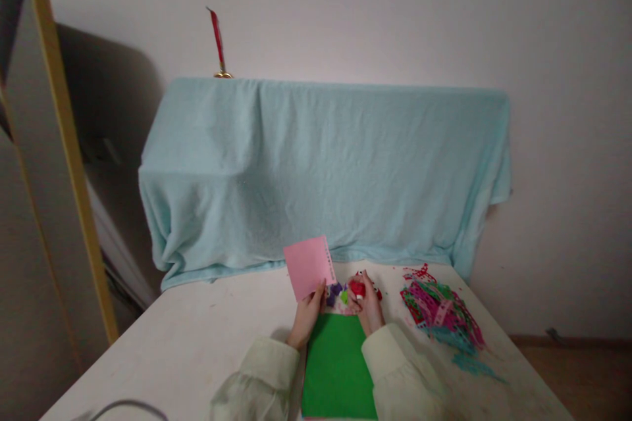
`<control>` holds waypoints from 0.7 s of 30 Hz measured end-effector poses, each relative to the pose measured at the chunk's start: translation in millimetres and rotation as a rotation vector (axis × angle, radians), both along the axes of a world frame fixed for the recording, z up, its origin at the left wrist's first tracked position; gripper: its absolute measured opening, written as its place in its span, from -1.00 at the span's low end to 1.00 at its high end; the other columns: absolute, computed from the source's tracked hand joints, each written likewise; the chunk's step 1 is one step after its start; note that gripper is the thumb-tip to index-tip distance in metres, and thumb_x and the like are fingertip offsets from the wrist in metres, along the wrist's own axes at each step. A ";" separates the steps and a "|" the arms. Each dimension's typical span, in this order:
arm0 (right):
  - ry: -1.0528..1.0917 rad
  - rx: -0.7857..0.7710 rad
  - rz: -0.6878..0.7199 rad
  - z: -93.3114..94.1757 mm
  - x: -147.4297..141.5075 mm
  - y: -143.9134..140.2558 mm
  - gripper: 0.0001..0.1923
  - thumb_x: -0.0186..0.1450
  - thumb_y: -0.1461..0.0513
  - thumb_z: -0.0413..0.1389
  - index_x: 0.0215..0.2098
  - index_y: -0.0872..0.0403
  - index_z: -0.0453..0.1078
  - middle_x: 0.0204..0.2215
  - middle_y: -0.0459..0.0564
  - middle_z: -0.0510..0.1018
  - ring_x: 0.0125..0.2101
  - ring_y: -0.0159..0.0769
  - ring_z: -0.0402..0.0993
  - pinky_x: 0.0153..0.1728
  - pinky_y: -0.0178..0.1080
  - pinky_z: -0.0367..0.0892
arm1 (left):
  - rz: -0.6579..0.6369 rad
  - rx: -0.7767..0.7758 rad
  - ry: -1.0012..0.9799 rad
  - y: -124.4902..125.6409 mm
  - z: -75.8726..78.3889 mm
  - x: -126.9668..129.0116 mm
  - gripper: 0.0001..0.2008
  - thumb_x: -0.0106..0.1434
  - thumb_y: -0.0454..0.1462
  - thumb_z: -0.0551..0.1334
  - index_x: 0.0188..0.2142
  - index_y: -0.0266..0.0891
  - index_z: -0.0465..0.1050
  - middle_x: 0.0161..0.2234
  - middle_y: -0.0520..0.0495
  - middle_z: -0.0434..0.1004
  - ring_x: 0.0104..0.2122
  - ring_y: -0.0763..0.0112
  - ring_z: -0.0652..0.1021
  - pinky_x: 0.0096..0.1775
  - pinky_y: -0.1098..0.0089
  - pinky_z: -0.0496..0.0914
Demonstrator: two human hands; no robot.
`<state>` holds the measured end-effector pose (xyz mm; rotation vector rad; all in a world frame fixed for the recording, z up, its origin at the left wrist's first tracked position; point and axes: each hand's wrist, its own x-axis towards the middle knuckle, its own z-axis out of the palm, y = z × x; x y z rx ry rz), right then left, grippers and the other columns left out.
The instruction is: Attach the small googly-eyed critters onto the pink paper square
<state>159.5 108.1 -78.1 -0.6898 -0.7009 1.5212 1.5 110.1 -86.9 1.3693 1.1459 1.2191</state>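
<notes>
A: What's the biggest thing ahead of you?

B: A pale blue blanket (320, 171) draped over something at the table's (197, 342) far edge. No box, tray or bowl shows; everything lies straight on the tabletop.

A: And on the table?

B: A green sheet (336, 368) lies flat at the near edge, between your sleeves. Toward the right edge sits a heap of punched scraps (442, 319), pink, teal and green, tangled together.

A: What are your hands doing?

B: Your left hand (306, 319) pinches the lower edge of a pink paper (309, 266), thumb in front, and holds it upright and a little tilted, just beyond the green sheet. The paper is plain pink with a patterned strip down its right side. Your right hand (368, 309) has its fingers curled round a small red punch (357, 287), just right of the paper. Small purple and green cutouts (337, 293) lie between your hands.
</notes>
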 end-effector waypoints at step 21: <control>-0.315 0.071 0.071 -2.5 -10.0 -9.6 -0.62 0.18 -0.07 0.09 -0.48 0.07 0.25 -0.93 -0.36 0.03 -0.95 -0.56 -0.18 -0.89 -0.43 -0.25 | -0.027 0.015 -0.043 0.9 0.5 3.5 -0.45 0.22 0.12 0.01 -0.67 -0.24 0.25 -0.73 0.05 0.21 -0.64 0.45 0.30 -0.46 0.40 0.19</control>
